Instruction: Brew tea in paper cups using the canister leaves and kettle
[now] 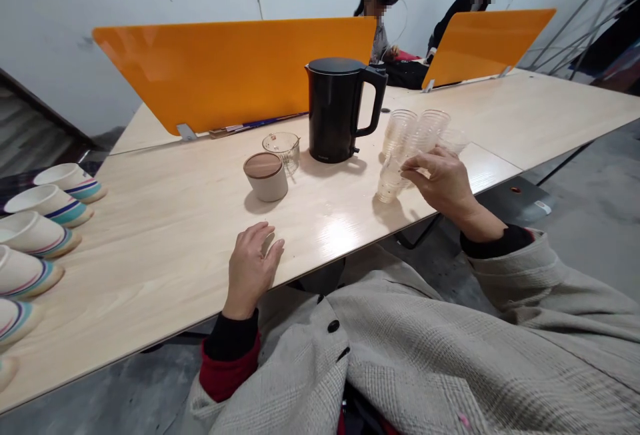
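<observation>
My left hand (251,258) rests on the table near its front edge, fingers curved and apart, holding nothing. Just beyond it stands a round beige canister (270,186) with a brown wood-look lid. A clear ribbed glass bowl (283,148) is behind the canister. My right hand (443,178) pinches a clear plastic cup (389,185) at its upper side, low over the table or touching it; I cannot tell which. Stacks of clear plastic cups (400,127) stand behind that hand, partly covered by it. A black electric kettle (333,112) stands upright between the bowl and the stacks, handle to the right.
Several white cups with coloured stripes (47,203) line the table's left side. Orange dividers (220,75) cross the back of the wooden table (145,242). Two people (380,15) are beyond them. A dark grey object (525,198) lies below the table's right edge.
</observation>
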`<state>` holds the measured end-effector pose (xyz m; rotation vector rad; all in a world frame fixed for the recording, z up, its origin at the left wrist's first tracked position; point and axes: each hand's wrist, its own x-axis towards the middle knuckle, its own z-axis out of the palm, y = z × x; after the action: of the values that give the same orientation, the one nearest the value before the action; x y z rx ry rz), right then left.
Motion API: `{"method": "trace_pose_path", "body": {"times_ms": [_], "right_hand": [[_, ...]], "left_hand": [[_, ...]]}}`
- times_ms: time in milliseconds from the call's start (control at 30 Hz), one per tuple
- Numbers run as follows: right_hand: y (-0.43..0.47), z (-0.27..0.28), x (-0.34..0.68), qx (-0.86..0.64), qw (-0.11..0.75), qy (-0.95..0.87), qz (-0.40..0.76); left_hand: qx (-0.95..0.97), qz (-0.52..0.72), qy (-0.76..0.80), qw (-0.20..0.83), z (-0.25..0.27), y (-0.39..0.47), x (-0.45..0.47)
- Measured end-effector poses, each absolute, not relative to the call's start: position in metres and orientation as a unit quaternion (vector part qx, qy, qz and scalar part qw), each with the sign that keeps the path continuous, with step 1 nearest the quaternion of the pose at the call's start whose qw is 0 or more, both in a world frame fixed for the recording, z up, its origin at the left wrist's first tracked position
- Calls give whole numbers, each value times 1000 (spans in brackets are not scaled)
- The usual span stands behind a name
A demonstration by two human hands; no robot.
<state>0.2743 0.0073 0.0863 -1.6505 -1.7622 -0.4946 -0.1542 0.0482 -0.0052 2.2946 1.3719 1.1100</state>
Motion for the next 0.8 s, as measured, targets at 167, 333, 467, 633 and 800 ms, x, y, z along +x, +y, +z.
{"method": "trace_pose_path", "body": {"times_ms": [167, 333, 467, 633, 800], "right_hand": [[-4, 110, 265, -575, 400, -655, -282], [-13, 131, 208, -472, 480, -685, -279], [6, 105, 141, -393, 478, -776, -124], [35, 57, 81, -373, 424, -825, 6], [38, 40, 62, -362, 361, -858, 56]], "left_hand": [[781, 397, 465, 129, -4, 46, -152], [723, 456, 490, 175, -1, 43, -152], [653, 511, 505, 240, -5, 42, -155], [618, 541, 503, 268, -10, 42, -157], [636, 532, 493, 265, -9, 40, -157]]}}
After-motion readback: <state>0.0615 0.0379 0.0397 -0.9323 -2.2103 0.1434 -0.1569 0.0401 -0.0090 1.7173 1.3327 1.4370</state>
